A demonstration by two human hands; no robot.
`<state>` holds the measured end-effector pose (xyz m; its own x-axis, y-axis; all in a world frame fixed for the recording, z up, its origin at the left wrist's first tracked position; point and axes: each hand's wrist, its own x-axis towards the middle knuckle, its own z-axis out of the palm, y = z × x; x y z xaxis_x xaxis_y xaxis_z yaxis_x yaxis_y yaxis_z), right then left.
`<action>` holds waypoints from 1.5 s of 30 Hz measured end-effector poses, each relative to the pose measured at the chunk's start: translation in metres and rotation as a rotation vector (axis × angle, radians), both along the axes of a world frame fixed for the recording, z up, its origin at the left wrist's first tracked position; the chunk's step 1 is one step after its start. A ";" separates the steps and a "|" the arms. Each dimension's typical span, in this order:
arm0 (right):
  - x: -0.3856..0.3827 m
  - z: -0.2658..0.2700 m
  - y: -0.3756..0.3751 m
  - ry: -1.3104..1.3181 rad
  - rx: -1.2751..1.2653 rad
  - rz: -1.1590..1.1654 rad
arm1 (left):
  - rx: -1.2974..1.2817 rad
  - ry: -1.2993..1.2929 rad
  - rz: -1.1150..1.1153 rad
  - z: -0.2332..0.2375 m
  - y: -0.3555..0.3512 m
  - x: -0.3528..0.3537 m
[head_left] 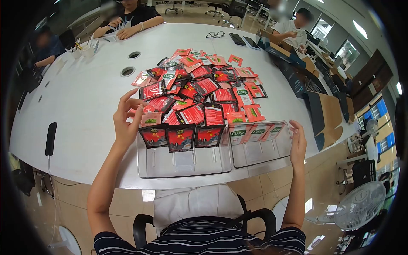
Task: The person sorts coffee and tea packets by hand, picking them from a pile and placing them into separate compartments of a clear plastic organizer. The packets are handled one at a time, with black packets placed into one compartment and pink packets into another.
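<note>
My left hand [128,115] is raised at the left edge of the heap, fingers apart and holding nothing. A heap of red and black coffee sachets [191,114] and pink Cozy tea sachets [243,96] covers the middle of the table. In front of it stand two clear plastic trays side by side. Along the back of the left tray [185,172] several black and red coffee sachets [180,138] stand in a row. The right tray [259,160] has Cozy tea sachets [257,133] along its back. My right hand [298,142], fingers stretched out, is beside that tray's right wall.
The white table [85,123] bears a black power strip [51,139] at left, glasses [215,35] and two phones [244,41] at the back. Open cardboard boxes [321,114] line the right edge. Two round holes pierce the tabletop. Other people sit around, one at the far side.
</note>
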<state>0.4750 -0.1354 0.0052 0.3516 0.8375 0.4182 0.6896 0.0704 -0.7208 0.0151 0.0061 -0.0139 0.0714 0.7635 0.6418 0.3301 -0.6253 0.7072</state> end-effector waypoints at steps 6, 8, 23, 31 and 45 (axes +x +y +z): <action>0.003 -0.017 0.001 0.520 -0.069 0.140 | -0.036 0.004 -0.016 0.000 0.000 0.001; 0.002 -0.019 0.002 0.544 -0.065 0.155 | -0.072 0.035 -0.022 -0.001 0.001 0.000; 0.041 -0.058 0.001 0.793 0.208 -0.123 | -0.191 0.485 -0.194 -0.034 0.021 -0.006; 0.036 -0.057 0.000 0.861 0.309 -0.123 | -0.212 0.376 -0.074 -0.027 0.022 -0.003; 0.040 -0.060 -0.003 0.833 0.294 -0.082 | -0.460 0.268 -0.249 -0.016 0.011 0.000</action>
<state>0.5153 -0.1380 -0.0550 0.6923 0.6950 0.1938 -0.0402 0.3054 -0.9514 0.0150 0.0168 -0.0300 0.3987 0.8987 0.1827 0.4175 -0.3552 0.8364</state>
